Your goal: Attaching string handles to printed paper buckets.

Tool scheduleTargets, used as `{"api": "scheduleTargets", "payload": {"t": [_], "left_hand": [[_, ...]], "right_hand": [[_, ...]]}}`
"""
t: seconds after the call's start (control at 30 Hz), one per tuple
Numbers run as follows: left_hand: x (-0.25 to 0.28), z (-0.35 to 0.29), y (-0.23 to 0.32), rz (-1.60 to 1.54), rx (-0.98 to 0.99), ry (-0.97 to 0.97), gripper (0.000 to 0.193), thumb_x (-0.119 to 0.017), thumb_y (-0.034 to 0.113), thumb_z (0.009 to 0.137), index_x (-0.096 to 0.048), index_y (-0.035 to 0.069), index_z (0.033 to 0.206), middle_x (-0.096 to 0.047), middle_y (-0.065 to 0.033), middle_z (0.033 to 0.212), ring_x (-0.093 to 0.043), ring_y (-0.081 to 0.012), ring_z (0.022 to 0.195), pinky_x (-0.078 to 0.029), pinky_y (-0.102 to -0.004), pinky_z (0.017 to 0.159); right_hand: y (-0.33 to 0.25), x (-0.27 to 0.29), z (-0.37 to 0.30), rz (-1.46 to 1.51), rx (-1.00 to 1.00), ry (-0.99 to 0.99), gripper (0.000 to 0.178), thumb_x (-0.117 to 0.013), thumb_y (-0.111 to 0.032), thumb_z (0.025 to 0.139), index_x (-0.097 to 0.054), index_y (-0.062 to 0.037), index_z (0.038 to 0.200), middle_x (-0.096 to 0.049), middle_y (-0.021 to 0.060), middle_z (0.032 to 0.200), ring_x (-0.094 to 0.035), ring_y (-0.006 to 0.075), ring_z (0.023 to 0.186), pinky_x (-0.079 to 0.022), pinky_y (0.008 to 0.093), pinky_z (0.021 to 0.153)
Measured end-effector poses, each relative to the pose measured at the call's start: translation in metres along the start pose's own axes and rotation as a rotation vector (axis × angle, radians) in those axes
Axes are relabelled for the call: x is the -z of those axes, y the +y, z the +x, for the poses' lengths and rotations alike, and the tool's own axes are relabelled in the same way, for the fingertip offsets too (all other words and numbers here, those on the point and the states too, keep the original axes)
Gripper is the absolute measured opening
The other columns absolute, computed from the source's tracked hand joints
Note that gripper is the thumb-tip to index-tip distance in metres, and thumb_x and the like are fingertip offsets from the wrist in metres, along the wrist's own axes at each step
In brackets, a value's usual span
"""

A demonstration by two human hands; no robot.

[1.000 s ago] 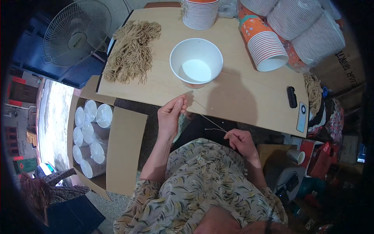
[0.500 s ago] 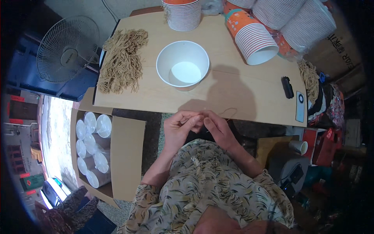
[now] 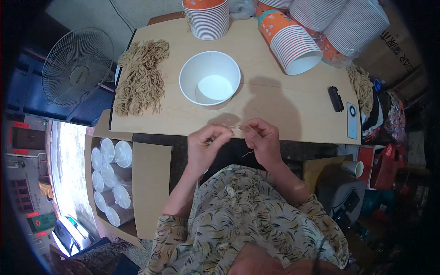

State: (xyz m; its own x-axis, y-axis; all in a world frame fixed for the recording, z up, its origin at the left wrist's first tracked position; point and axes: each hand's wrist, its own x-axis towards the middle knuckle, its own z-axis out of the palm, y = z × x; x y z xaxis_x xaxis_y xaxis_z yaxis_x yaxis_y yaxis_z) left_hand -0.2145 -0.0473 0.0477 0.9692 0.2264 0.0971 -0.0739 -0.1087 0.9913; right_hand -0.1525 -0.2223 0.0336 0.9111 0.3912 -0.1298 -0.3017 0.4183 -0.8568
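Observation:
A thin tan string (image 3: pixel 236 126) stretches between my two hands at the table's near edge. My left hand (image 3: pixel 206 144) pinches one part of it between thumb and forefinger. The string is also pinched by my right hand (image 3: pixel 263 143), and a loose end hangs below that hand. Just beyond the hands stands a large white paper bucket (image 3: pixel 210 78), its open mouth facing up with nothing visible inside. A tangled heap of tan strings (image 3: pixel 141 78) lies on the table to the left.
Stacked paper buckets (image 3: pixel 208 20) stand at the back, and another stack (image 3: pixel 291 43) lies tipped at the back right. A black object (image 3: pixel 336 99) and a phone (image 3: pixel 352 121) lie at the right edge. On the left are a fan (image 3: pixel 78 66) and a cardboard box (image 3: pixel 153 188) of wrapped white cups.
My hands have moved apart, drawing the string out between them. Before, they were close together with a loop of string beyond the right hand. The view has shifted slightly.

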Motion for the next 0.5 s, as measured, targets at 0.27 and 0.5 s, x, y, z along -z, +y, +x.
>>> {"api": "scheduleTargets", "payload": {"t": [0.27, 0.5], "left_hand": [[0.013, 0.012, 0.016, -0.215, 0.128, -0.14, 0.052, -0.076, -0.002, 0.083, -0.06, 0.002, 0.133, -0.072, -0.0081, 0.098, -0.068, -0.0107, 0.086, -0.057, -0.0256, 0.079], [0.017, 0.006, 0.005, -0.189, 0.113, -0.101, 0.017, -0.073, 0.004, 0.09, -0.073, -0.001, 0.107, -0.071, -0.0058, 0.089, -0.065, -0.0084, 0.078, -0.053, -0.0224, 0.069]], "right_hand": [[-0.013, -0.008, 0.0, -0.206, 0.052, -0.107, 0.012, -0.068, -0.013, 0.096, -0.069, -0.0012, 0.096, -0.054, -0.008, 0.068, -0.042, -0.0004, 0.058, -0.031, 0.0185, 0.05], [-0.012, -0.01, -0.003, -0.315, 0.044, -0.113, 0.013, -0.069, -0.015, 0.095, -0.069, -0.0025, 0.096, -0.056, -0.0077, 0.07, -0.043, -0.0003, 0.059, -0.032, 0.0184, 0.051]]}}
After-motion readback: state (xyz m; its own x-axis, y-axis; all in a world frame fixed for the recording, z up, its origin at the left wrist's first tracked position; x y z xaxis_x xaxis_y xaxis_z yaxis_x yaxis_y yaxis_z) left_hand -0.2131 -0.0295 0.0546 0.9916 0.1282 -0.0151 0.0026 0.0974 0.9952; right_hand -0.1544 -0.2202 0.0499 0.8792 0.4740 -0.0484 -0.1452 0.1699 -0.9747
